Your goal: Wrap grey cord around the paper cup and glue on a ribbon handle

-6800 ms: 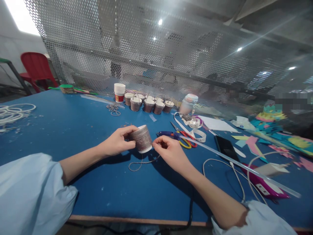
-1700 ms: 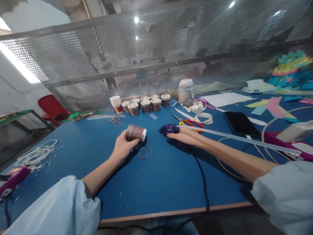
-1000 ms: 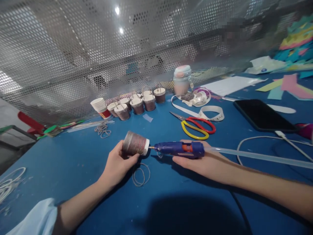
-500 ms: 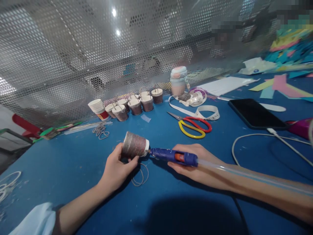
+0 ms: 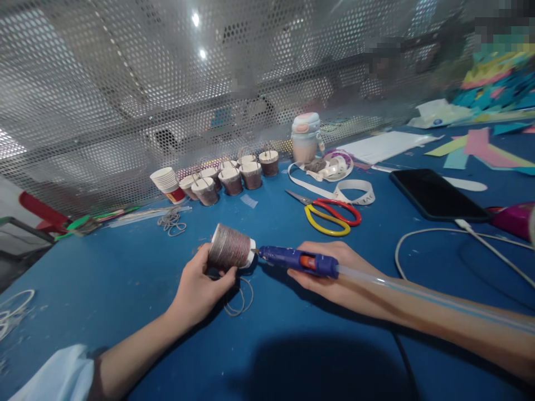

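My left hand (image 5: 203, 287) grips a paper cup (image 5: 229, 247) wound with grey-brown string, tipped on its side with its white end to the right. Loose string (image 5: 241, 298) trails from below the cup onto the table. In my right hand (image 5: 330, 278) is a blue glue gun (image 5: 288, 259), its clear glue stick running back along my forearm. The nozzle points left and sits at the white end of the cup; whether it touches is too fine to tell.
Several string-wrapped cups (image 5: 229, 181) and a stack of paper cups (image 5: 168, 185) line the mesh panel. Scissors (image 5: 330, 216), a ribbon (image 5: 355, 192), a drink bottle (image 5: 305, 138) and a phone (image 5: 437, 195) lie to the right. A string bundle (image 5: 172, 221) lies left on the blue table.
The glue gun's nozzle has shifted slightly up and right along the cup's white end. My left hand keeps its hold, and the cup has hardly moved.
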Demonstrator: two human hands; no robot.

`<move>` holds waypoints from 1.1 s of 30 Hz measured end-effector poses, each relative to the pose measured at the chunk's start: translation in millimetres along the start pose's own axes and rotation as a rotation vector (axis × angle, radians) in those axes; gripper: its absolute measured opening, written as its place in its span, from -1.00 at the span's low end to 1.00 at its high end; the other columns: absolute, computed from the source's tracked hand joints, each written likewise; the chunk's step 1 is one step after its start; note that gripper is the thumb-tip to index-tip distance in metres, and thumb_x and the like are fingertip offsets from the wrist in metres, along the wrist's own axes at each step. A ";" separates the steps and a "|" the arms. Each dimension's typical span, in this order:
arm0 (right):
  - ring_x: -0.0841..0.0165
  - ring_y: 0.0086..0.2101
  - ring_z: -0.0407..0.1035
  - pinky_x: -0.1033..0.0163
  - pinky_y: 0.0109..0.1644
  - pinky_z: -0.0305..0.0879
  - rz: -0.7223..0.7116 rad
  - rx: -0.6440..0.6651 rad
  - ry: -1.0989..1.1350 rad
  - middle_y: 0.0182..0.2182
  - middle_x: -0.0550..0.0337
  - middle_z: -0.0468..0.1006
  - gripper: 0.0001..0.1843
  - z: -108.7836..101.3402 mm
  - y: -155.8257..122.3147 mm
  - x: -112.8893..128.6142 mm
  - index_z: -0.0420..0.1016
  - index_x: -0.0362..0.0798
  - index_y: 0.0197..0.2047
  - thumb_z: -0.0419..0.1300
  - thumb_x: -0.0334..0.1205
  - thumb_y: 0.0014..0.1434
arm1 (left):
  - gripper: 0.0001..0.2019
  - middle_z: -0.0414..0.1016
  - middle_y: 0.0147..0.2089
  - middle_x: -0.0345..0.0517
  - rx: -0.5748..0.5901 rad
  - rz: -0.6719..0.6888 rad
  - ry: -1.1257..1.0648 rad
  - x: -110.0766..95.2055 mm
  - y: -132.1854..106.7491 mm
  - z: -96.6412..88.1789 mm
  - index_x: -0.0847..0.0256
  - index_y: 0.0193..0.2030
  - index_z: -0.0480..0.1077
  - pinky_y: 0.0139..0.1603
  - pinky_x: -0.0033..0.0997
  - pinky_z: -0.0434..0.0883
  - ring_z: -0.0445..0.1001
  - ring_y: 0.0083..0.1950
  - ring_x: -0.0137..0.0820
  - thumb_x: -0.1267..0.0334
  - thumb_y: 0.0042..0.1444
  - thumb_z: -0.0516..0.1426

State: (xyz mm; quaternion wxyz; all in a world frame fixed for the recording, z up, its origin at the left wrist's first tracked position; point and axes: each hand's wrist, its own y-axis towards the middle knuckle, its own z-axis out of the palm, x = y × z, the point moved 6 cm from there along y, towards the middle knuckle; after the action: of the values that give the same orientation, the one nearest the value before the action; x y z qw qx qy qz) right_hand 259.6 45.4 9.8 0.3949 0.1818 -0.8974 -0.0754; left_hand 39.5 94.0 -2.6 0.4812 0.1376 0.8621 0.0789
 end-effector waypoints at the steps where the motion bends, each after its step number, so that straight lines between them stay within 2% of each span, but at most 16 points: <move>1: 0.46 -0.60 0.22 0.33 -0.52 0.16 0.017 0.000 0.006 -0.58 0.26 0.41 -0.80 -0.7 0.0 -0.8 0.37 -0.03 -0.46 0.16 -0.13 0.15 | -0.82 0.38 -0.42 -0.23 0.001 0.007 0.002 0.6 -0.1 -0.1 0.18 -0.40 0.32 -0.39 -0.44 0.33 0.37 -0.44 -0.44 0.27 -0.15 0.24; 3: 0.46 -0.60 0.21 0.33 -0.52 0.15 0.015 0.013 0.013 -0.59 0.27 0.41 -0.80 -0.4 -0.7 -0.7 0.37 -0.03 -0.45 0.17 -0.13 0.14 | -0.82 0.38 -0.42 -0.23 0.000 0.016 0.009 1.7 -0.3 -0.6 0.18 -0.38 0.33 -0.38 -0.45 0.33 0.37 -0.43 -0.44 0.27 -0.14 0.24; 9: 0.47 -0.54 0.32 0.36 -0.45 0.19 -0.123 0.027 -0.005 -0.51 0.25 0.50 -0.85 4.0 -3.9 5.1 0.43 -0.05 -0.37 0.15 -0.17 0.17 | -0.81 0.38 -0.41 -0.22 0.002 0.007 0.020 2.1 0.4 -0.5 0.19 -0.34 0.32 -0.39 -0.45 0.34 0.38 -0.42 -0.44 0.25 -0.11 0.22; 17: 0.46 -0.55 0.31 0.36 -0.46 0.17 -0.118 0.032 -0.017 -0.52 0.23 0.49 -0.85 5.3 -3.9 6.6 0.43 -0.06 -0.38 0.15 -0.17 0.16 | -0.82 0.38 -0.40 -0.24 0.005 0.044 0.050 0.9 0.0 -0.1 0.21 -0.32 0.31 -0.37 -0.45 0.37 0.40 -0.40 -0.44 0.24 -0.08 0.19; 24: 0.47 -0.60 0.21 0.34 -0.51 0.14 0.035 0.011 0.012 -0.58 0.27 0.41 -0.80 -1.3 0.1 2.9 0.38 -0.06 -0.46 0.16 -0.17 0.15 | -0.82 0.39 -0.41 -0.23 -0.002 0.050 0.062 -0.8 -0.2 -1.3 0.21 -0.36 0.30 -0.39 -0.45 0.37 0.40 -0.44 -0.46 0.22 -0.09 0.19; 30: 0.46 -0.55 0.29 0.35 -0.46 0.18 -0.087 0.039 0.015 -0.52 0.23 0.49 -0.83 2.7 -3.0 7.2 0.43 -0.07 -0.39 0.15 -0.17 0.16 | -0.82 0.39 -0.41 -0.22 -0.007 0.056 0.056 -1.0 1.1 -0.3 0.21 -0.35 0.30 -0.39 -0.45 0.38 0.41 -0.42 -0.45 0.23 -0.09 0.19; 33: 0.48 -0.57 0.27 0.36 -0.48 0.16 -0.057 0.033 0.007 -0.54 0.26 0.46 -0.84 2.7 -3.1 6.3 0.43 -0.06 -0.41 0.15 -0.17 0.15 | -0.81 0.39 -0.40 -0.20 -0.002 0.054 0.036 -0.1 1.4 -0.5 0.22 -0.35 0.30 -0.39 -0.43 0.38 0.41 -0.42 -0.44 0.22 -0.09 0.18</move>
State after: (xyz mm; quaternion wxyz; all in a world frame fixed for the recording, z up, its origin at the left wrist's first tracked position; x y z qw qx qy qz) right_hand 254.5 40.0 11.4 0.3925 0.2140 -0.8917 -0.0710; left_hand 39.3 95.3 -1.9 0.4633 0.1591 0.8666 0.0953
